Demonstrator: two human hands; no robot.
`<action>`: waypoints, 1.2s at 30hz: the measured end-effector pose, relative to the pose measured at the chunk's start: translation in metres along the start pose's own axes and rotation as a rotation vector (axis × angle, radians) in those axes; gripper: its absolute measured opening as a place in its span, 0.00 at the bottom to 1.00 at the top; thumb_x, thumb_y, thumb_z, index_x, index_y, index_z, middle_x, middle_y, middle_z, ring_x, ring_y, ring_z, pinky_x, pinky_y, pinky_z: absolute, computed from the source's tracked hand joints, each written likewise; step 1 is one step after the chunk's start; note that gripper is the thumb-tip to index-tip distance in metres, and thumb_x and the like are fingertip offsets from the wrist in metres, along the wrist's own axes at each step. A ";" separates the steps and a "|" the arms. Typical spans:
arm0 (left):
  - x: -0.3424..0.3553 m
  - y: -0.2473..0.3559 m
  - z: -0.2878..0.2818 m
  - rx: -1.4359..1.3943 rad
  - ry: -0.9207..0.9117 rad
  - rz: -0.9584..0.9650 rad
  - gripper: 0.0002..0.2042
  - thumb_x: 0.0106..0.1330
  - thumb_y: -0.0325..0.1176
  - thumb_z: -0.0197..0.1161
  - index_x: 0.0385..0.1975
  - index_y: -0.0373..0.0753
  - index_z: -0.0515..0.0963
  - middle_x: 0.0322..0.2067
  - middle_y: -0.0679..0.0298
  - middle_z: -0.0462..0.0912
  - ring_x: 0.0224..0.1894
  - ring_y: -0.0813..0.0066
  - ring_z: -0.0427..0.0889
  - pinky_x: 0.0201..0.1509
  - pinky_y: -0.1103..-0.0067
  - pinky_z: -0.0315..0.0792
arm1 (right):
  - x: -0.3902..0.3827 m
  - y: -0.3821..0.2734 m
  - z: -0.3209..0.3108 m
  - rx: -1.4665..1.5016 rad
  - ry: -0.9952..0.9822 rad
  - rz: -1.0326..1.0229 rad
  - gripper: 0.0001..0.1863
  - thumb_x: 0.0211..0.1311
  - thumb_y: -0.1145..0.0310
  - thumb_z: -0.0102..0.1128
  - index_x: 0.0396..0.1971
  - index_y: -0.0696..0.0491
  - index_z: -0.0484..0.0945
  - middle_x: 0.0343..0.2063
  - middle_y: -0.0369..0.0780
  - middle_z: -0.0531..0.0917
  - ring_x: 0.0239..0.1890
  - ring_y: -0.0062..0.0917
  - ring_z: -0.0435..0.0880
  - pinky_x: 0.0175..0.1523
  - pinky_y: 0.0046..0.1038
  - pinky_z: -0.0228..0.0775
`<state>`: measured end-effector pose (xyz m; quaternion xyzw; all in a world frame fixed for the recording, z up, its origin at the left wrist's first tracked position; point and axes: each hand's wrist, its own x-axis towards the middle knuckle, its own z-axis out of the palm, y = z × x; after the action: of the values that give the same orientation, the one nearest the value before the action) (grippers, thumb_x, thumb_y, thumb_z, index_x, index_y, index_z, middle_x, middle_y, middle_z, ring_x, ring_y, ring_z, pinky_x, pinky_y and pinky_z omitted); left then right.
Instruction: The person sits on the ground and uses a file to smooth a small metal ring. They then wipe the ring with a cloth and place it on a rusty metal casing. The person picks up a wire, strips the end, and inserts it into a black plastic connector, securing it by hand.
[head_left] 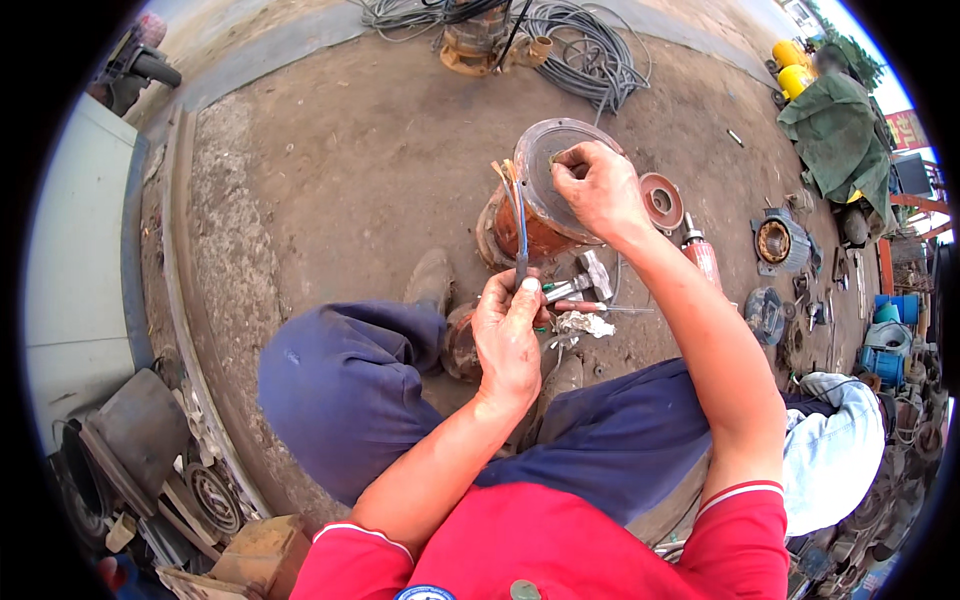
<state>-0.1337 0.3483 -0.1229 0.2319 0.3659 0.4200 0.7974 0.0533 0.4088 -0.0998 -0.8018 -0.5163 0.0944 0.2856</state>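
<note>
My left hand is closed round a dark cable; its split wires, blue and orange-brown, stand up from my fingers with frayed copper-coloured ends. My right hand is pinched over the flat grey top of a rust-red motor housing, thumb against forefinger. What that pinch holds, if anything, is too small to make out. Between my legs and the housing lie a hammer, a screwdriver with a reddish handle and a crumpled whitish rag.
Right of the housing are a red-brown ring flange, a red bottle and a grey motor stator. Coiled cable and a rusty pump stand beyond. A pale cabinet is at left. Motor parts crowd the right side.
</note>
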 end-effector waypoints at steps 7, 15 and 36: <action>-0.012 0.018 0.008 0.128 -0.355 -0.053 0.16 0.66 0.24 0.60 0.53 0.29 0.73 0.32 0.67 0.77 0.29 0.83 0.72 0.33 0.83 0.69 | -0.119 -0.031 -0.071 1.349 -0.537 0.613 0.08 0.65 0.71 0.58 0.39 0.60 0.74 0.32 0.39 0.81 0.32 0.20 0.83 0.35 0.22 0.78; -0.048 -0.012 0.025 0.290 -0.639 -0.136 0.14 0.62 0.25 0.66 0.47 0.34 0.78 0.28 0.73 0.78 0.23 0.90 0.67 0.25 0.89 0.58 | -0.208 0.003 -0.097 1.515 -0.302 0.595 0.07 0.66 0.71 0.57 0.39 0.58 0.74 0.32 0.39 0.82 0.31 0.21 0.83 0.33 0.23 0.77; -0.064 -0.044 0.040 0.492 -0.656 -0.310 0.08 0.60 0.27 0.69 0.34 0.37 0.75 0.23 0.71 0.74 0.20 0.87 0.65 0.22 0.87 0.57 | -0.255 0.029 -0.102 0.904 0.046 0.377 0.10 0.66 0.68 0.58 0.34 0.61 0.79 0.25 0.36 0.82 0.26 0.15 0.79 0.30 0.23 0.72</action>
<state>-0.1050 0.2686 -0.1031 0.4783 0.2130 0.1001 0.8460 0.0066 0.1384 -0.0692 -0.6787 -0.2631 0.3417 0.5944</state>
